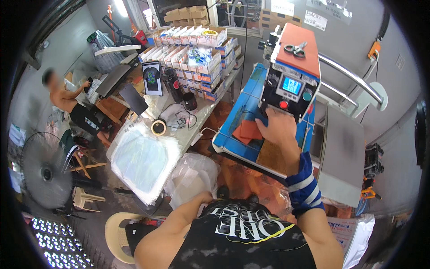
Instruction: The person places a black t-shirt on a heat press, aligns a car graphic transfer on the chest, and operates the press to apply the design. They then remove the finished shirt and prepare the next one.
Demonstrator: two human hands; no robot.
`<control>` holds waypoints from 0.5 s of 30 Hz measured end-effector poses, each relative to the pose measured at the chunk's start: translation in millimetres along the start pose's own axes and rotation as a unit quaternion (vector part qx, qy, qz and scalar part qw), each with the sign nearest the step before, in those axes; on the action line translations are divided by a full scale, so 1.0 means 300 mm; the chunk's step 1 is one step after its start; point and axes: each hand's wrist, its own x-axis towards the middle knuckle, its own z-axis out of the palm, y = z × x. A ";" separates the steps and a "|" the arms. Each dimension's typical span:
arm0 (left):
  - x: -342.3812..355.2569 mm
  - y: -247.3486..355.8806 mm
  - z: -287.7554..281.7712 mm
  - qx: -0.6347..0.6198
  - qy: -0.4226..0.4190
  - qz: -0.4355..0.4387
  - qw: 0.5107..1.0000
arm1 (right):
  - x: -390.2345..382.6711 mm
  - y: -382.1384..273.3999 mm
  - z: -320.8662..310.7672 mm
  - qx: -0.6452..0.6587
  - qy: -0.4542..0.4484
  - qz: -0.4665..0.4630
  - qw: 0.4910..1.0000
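My right hand (pixel 278 125) reaches to the lower front of a heat press's black control box (pixel 268 92), just below its red button (pixel 283 104). Its thumb stretches out to the left; the other fingertips are partly lost against the dark box. Above the thumb's side, a blue display (pixel 292 84) is lit. Beneath the hand are reddish-brown square pieces (pixel 247 131) on a blue bench top (pixel 237 107). My left hand (pixel 204 197) hangs low near my waist, beside a clear plastic bag (pixel 190 172); its fingers are hidden.
Scissors (pixel 295 49) lie on the press's orange-red top. Left, a table carries stacked sheets (pixel 145 157), a tape roll (pixel 158 127), a tablet (pixel 152 78) and dark tumbler (pixel 172 85). Behind stand stacked boxes (pixel 197 74). A fan (pixel 46 172) and another person (pixel 67 103) are farther left.
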 end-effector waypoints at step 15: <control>0.185 0.089 -0.273 0.326 -0.022 0.253 0.911 | -0.244 0.365 -0.063 -0.068 0.209 -0.026 0.975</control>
